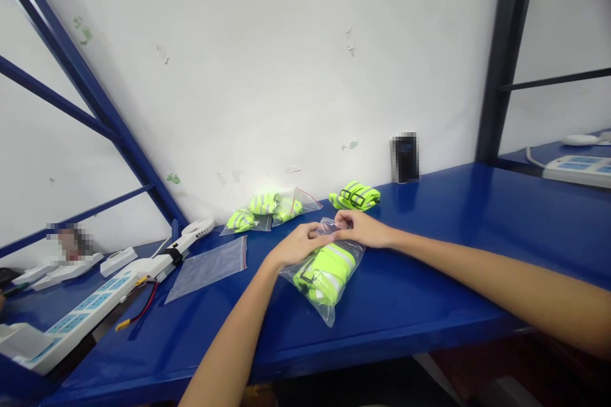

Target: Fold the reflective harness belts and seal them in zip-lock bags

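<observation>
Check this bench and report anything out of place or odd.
Red and black wires with a yellow connector lie loose beside the white power strip on the blue bench. They look odd because they trail uncoiled across the bench, with the yellow end lying free.

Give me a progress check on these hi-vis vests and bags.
Done, it seems: folded vests in clear bags by the wall, though sealing can't be seen. In hand: the left hand and right hand pinch the top of a bag holding a vest. Left: a loose vest and a flat zip bag.
</observation>
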Available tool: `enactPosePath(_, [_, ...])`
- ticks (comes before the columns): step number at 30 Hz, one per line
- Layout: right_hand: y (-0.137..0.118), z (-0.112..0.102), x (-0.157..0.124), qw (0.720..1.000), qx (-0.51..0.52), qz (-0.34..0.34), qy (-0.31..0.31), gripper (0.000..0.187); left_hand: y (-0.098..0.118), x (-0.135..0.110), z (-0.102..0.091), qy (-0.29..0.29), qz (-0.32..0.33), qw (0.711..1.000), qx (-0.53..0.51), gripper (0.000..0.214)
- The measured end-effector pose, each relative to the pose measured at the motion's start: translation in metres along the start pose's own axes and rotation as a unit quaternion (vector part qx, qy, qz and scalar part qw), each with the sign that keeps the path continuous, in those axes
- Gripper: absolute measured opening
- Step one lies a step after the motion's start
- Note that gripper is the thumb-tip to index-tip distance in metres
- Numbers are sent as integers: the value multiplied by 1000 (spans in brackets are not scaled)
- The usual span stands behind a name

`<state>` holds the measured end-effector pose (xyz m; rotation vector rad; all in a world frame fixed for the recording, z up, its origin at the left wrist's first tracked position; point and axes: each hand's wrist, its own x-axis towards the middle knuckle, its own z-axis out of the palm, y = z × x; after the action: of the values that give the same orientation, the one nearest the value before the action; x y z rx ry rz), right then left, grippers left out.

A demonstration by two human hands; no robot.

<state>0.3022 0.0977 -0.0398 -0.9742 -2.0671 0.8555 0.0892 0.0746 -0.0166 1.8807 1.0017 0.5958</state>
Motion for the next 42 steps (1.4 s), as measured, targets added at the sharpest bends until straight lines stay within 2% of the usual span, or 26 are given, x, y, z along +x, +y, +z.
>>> enactPosePath(3, [4,-5,0,996,-41,56,-48,43,-6,4,1,-2,-16,998,-67,64])
enactPosePath(5, [4,-6,-3,993,-87,51,-54,44,-10,5,1,5,-6,995,-98,75])
enactPosePath(9, [-1,1,-8,986,-167,-16,-18,47,-8,-1,1,7,55,993,-99,81])
enactPosePath(13, [-6,7,-6,989,-141,-27,46,52,0,-5,2,60,91,989,-103,88])
enactPosePath(15, [-6,8,-5,990,-120,-22,75,52,2,-4,2,85,69,986,-126,89])
enactPosePath(17, [-5,8,-4,990,-109,-28,79,50,2,-1,4,88,8,985,-149,80])
enactPosePath(19, [-3,7,-3,992,-107,-46,48,48,-2,3,5,73,-61,982,-161,64])
enactPosePath(21, [-1,3,-3,992,-110,-68,-2,47,-9,7,6,42,-95,982,-159,52])
enactPosePath(23, [1,-1,-2,990,-114,-76,-43,46,-19,10,5,21,-84,986,-140,44])
enactPosePath(25, [3,-5,-3,989,-115,-74,-62,45,-28,12,3,26,-47,993,-109,39])
enactPosePath(28, [3,-7,-4,985,-133,-91,-66,45,-35,14,-1,69,37,997,5,32])
enactPosePath(31, [-2,-7,-6,978,-162,-109,-75,40,-35,12,-4,123,97,974,162,29])
enactPosePath(34, [-7,-8,-7,976,-168,-105,-90,33,-32,7,-4,124,116,953,252,28])
enactPosePath(39, [-4,-17,-4,973,-163,-105,-124,29,-26,-3,4,100,115,953,263,25])
enactPosePath(42, [-2,-25,-3,967,-146,-113,-173,28,-18,-9,16,93,122,938,310,26])
